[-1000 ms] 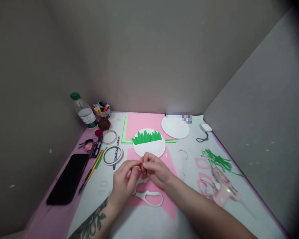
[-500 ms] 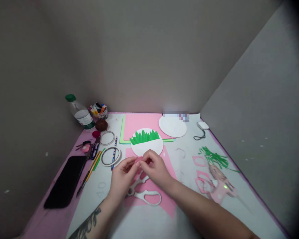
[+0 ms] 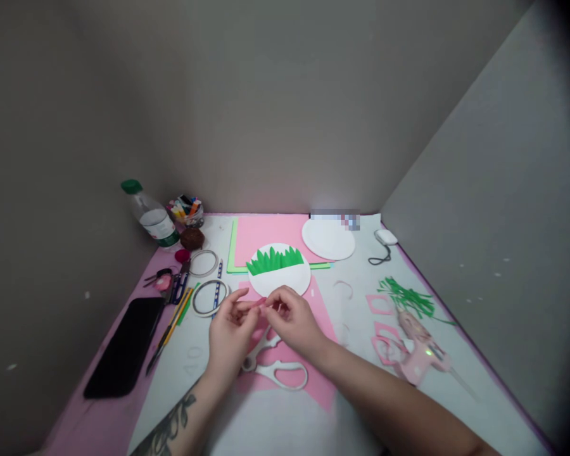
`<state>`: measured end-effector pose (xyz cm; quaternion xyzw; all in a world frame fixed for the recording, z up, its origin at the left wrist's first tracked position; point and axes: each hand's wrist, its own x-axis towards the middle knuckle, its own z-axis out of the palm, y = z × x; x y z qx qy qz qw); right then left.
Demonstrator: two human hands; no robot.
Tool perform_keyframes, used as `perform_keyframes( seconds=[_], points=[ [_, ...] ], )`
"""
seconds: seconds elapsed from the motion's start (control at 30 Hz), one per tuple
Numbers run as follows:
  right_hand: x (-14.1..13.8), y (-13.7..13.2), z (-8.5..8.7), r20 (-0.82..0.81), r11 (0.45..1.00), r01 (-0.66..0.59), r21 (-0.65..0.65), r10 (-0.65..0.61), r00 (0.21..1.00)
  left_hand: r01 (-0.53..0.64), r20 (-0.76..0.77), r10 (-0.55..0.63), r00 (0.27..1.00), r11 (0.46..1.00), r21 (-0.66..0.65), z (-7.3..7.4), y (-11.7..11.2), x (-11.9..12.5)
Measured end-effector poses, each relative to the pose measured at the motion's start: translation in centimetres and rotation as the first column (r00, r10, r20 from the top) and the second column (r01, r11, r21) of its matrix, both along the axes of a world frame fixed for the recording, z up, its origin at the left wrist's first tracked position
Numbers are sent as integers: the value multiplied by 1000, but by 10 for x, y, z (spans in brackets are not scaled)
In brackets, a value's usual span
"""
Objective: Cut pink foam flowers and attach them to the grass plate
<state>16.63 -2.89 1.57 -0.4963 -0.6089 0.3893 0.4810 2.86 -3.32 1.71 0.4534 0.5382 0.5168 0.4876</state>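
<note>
A small pink paper piece (image 3: pixel 262 302) is pinched between the fingertips of my left hand (image 3: pixel 231 328) and my right hand (image 3: pixel 292 320). Both hands are closed on it, and the fingers hide much of its shape. Under them lie white-handled scissors (image 3: pixel 285 375) on a pink paper sheet (image 3: pixel 319 316); my left hand covers part of the scissors. Just beyond my fingertips rests a white disc (image 3: pixel 285 278) with a row of green paper grass (image 3: pixel 275 259) across its upper half.
A pink glue gun (image 3: pixel 420 361), pink paper scraps (image 3: pixel 379 304) and green strips (image 3: pixel 408 299) lie at the right. Tape rolls (image 3: pixel 211 298), a black phone (image 3: pixel 123 348) and a bottle (image 3: pixel 154 218) are at the left. Another white disc (image 3: pixel 327 239) lies at the back.
The pink piece now shows as a thin, edge-on strip instead of a rounder shape. My left fingers have lifted and spread slightly; my right hand stays nearly in place.
</note>
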Motion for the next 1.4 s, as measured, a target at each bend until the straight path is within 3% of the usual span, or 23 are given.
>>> perform_keyframes(
  seconds=[0.1, 0.2, 0.4, 0.6, 0.9, 1.07, 1.23, 1.4],
  points=[
    [-1, -3, -2, -33, 1000, 0, -18, -1, 999, -61, -46, 62, 997, 998, 31, -3, 3, -3],
    [-2, -4, -3, -172, 996, 19, -89, -34, 984, -97, -41, 99, 994, 994, 45, -4, 3, -3],
    [-2, 0, -3, -328, 981, -23, -191, -42, 944, 60, -46, -57, 997, 996, 71, -3, -1, 2],
    [0, -1, -2, -218, 982, -6, -191, -36, 975, 107, -83, -104, 991, 993, 44, -3, 2, -1],
    [2, 3, -17, -275, 987, -28, -160, -17, 961, 91, -148, -79, 986, 993, 72, -6, 7, -5],
    [2, 4, -14, -268, 982, -30, -185, -22, 963, 65, -184, -54, 982, 996, 59, -9, 8, -6],
    [-3, 2, -8, -261, 968, -26, -250, -41, 964, 117, -232, -98, 968, 991, 69, -11, 6, -6],
    [0, 2, -10, -250, 975, -45, -218, -11, 968, 115, -192, -103, 976, 992, 51, -10, 7, -6]
  ],
)
